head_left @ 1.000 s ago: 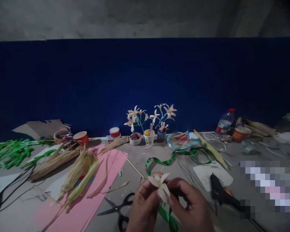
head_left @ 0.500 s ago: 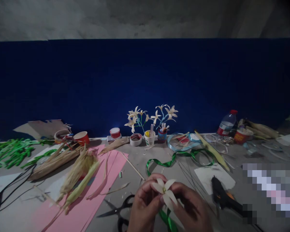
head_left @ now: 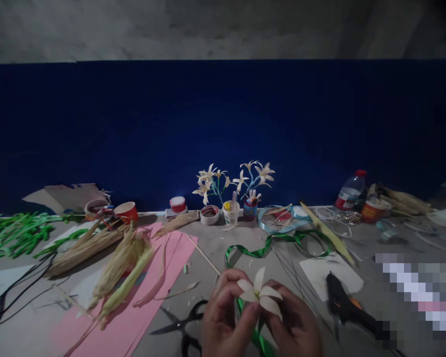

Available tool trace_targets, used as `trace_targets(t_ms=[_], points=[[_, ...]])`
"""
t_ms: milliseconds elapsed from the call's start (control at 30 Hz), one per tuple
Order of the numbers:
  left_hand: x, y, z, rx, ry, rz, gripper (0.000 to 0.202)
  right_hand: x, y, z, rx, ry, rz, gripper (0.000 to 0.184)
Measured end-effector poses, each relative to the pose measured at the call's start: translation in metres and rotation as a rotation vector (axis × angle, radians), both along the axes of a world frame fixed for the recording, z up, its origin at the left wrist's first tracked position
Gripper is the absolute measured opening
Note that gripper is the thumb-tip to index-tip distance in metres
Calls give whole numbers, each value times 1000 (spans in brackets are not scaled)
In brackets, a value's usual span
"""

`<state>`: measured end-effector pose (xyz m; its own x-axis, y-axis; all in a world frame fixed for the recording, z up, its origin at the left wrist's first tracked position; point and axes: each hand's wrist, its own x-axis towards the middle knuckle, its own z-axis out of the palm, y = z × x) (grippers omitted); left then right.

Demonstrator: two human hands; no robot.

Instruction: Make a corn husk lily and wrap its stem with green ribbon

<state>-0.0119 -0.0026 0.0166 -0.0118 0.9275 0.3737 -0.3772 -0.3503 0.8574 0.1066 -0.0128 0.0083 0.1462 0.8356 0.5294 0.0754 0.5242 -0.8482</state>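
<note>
Low centre of the frame, the left hand [head_left: 225, 317] and right hand [head_left: 299, 322] pinch a pale husk flower [head_left: 259, 293] at its base. Their fingertips are closed on it, leaving the petals free. A green ribbon [head_left: 258, 339] seemingly trails beneath. Scissors [head_left: 182, 322] and glue gun [head_left: 347, 307] lie beside, handy.

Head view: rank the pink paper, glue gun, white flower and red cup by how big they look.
1. pink paper
2. glue gun
3. white flower
4. red cup
The flower is nearest the camera, so places 3 and 4 are unsure.
</note>
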Motion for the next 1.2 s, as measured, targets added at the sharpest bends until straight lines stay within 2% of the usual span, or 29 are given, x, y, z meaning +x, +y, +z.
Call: trace_targets(t_ms=[267, 433, 600, 733, 867, 967, 1100, 1200], points=[[2, -1, 1, -11, -46, -2, 13, 5, -3, 6, -26, -110, 87, 18], [1, -1, -1, 3, -63, -42, 10, 5, -4, 7, -47, -121, 92, 20], [2, -1, 0, 12, -45, 4, 14, 6, -2, 9, 28, -124, 62, 19], [3, -3, 2, 5, -64, 0, 16, 5, -4, 9, 17, -115, 89, 18], [5, -6, 2, -53, -74, 21, 13, 4, -5, 0, -14, -31, 117, 13], [8, -7, 2, -146, -114, 1, 15, 4, -5, -5, -15, 15, 89, 12], [10, -6, 6, -263, -202, -40, 19, 6, -5, 0, 12, -40, 34, 11], [10, -5, 9, -288, -237, -71, 17, 7, -5, 7, 38, -95, 26, 12]])
